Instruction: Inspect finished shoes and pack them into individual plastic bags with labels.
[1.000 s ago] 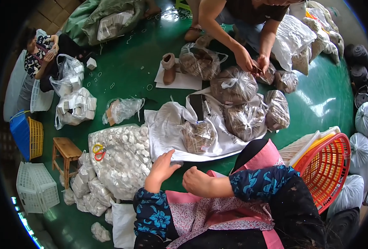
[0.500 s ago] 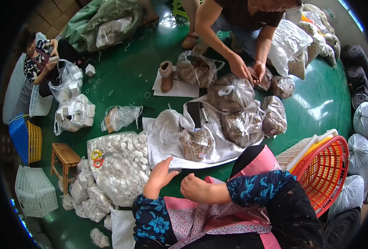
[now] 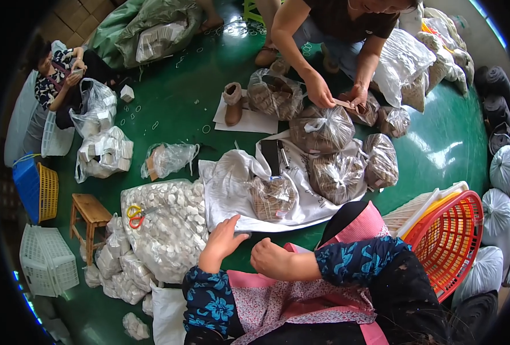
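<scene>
Above my lap, my left hand [image 3: 222, 244] is open, its fingers stretched out and its palm facing my right hand. My right hand [image 3: 272, 260] is beside it, apart, with the fingers curled in; whatever they hold, if anything, is hidden. Just beyond my hands lies a white woven sack [image 3: 226, 198] spread on the floor. On its near part rests a clear plastic bag of brown pieces [image 3: 273, 198]. Behind that bag are a dark flat object [image 3: 270, 154] and a pen [image 3: 283, 155]. Larger tied bags of brown pieces [image 3: 336, 177] stand to the right.
Opposite me a co-worker's hands [image 3: 338, 99] hold a thin strip over a bag. A brown boot [image 3: 232, 104] stands on white sheets. Left are a big bag of white pieces [image 3: 168, 230] with scissors [image 3: 134, 216] on it and a wooden stool [image 3: 91, 215]; right, a red basket [image 3: 447, 244].
The co-worker's hands have moved apart, and a thin strip now shows between them. The seated person at far left has shifted slightly. My hands have barely moved.
</scene>
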Motion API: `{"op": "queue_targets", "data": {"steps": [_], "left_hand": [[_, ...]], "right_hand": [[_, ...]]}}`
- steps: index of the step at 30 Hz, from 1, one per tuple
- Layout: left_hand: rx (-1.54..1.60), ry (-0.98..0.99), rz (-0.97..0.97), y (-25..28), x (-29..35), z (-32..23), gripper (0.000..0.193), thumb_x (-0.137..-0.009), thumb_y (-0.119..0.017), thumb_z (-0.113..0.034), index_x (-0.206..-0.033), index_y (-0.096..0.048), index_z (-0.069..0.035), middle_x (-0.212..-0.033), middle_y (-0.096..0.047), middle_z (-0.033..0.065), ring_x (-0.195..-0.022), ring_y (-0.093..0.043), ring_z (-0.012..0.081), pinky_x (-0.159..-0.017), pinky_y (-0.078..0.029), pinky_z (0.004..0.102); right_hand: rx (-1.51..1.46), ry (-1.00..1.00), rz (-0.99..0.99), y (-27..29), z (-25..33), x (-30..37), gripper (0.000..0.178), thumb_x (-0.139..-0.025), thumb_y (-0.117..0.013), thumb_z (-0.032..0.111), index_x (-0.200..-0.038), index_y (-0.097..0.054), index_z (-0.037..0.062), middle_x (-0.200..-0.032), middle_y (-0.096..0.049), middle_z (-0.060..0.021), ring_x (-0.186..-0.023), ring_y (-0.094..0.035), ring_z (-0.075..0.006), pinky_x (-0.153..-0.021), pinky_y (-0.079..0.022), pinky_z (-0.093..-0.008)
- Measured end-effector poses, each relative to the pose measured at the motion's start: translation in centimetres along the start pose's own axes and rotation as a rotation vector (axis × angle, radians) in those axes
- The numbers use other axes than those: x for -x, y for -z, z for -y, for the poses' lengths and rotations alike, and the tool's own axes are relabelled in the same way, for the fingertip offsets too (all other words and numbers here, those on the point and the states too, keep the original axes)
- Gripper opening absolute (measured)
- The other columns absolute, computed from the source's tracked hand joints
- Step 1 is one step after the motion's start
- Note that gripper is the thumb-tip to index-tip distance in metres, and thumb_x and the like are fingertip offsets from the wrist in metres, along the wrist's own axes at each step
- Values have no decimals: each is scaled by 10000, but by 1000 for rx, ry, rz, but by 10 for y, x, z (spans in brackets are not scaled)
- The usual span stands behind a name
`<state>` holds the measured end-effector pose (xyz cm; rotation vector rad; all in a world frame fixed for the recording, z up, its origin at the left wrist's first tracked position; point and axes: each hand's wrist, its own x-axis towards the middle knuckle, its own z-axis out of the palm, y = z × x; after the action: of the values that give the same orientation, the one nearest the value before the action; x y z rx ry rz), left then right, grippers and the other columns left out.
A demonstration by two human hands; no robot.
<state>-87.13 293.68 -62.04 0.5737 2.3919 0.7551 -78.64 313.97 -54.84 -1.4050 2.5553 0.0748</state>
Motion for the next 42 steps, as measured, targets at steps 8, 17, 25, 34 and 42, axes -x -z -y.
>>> {"op": "queue_targets", "data": {"steps": [8, 17, 25, 34, 42], "left_hand": [[4, 61, 15, 4, 3, -1, 692, -873, -784, -315, -1438, -516, -20, -1322, -639, 249, -1237, -590, 429, -1034, -480, 462], [-8, 24, 8, 5, 5, 0, 687, -883, -775, -304, -1443, -505, -13, -1331, -626, 259, -1232, -583, 442, -1035, -477, 470], [-8, 22, 11, 4, 3, 0, 691, -890, -766, -308, -1451, -493, -12, -1341, -616, 258, -1247, -571, 437, -1052, -464, 471], [-21, 28, 4, -1, 2, 4, 693, -893, -758, -324, -1448, -492, -6, -1337, -612, 255, -1241, -571, 436, -1051, -463, 471], [-35, 26, 1, -2, 3, 5, 697, -893, -756, -327, -1446, -490, 4, -1337, -607, 257, -1240, -565, 437, -1048, -463, 472]], "right_hand": [[-8, 3, 25, -6, 6, -4, 224, -897, -600, 247, -989, -722, 83, -961, -682, -107, -908, -643, -271, -767, -452, -418], [-62, 6, 102, -4, 7, -7, 254, -924, -584, 234, -1056, -730, 74, -1030, -706, -146, -979, -661, -318, -849, -492, -478], [-45, -1, 84, 0, 3, -4, 254, -927, -581, 236, -1049, -731, 71, -1023, -705, -142, -978, -662, -315, -859, -493, -472], [0, -9, -77, 0, 0, -1, 182, -853, -612, 234, -917, -661, 71, -870, -621, -69, -851, -609, -224, -693, -404, -348], [-10, -7, -70, -1, 1, -2, 180, -858, -607, 230, -922, -659, 70, -872, -619, -69, -849, -604, -229, -702, -403, -351]]}}
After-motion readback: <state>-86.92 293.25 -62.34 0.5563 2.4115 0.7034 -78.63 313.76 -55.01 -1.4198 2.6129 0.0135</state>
